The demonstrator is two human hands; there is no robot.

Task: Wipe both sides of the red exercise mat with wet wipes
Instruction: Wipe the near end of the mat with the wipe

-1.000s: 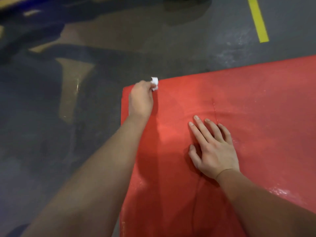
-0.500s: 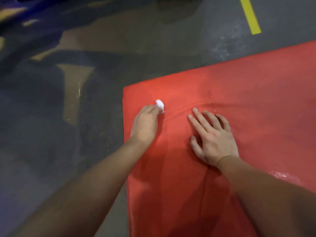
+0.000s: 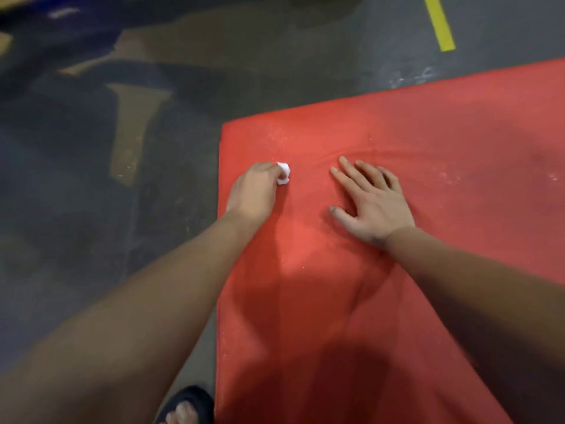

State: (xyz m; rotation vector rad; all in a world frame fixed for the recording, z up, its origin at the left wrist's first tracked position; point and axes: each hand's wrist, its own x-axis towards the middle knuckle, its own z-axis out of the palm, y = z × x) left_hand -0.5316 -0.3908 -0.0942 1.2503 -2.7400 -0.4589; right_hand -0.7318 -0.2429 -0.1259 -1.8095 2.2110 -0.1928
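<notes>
White and crumpled, the wet wipe (image 3: 283,172) sticks out from the fingertips of the left grip (image 3: 255,191), which is clenched round it and holds it down on the red mat (image 3: 458,133). A second ago this grip was up at the mat's far edge, beside the corner. Now it is well back from that edge, nearer the person, though close to the mat's left side as before.

The right grip (image 3: 371,206) lies released, palm down on the mat to the right of the wipe, with straight fingers spread and the thumb out to the side. It has kept the same place and pose throughout. Creases fan out in the mat around its fingertips.

White specks dot the mat beyond the wipe and out to the right. The mat lies flat on a dark grey floor (image 3: 91,209), its near-left corner running out of view at the bottom. A yellow line (image 3: 438,24) crosses the floor past the far edge. A foot in a dark sandal (image 3: 189,402) now shows at the bottom, just left of the mat.
</notes>
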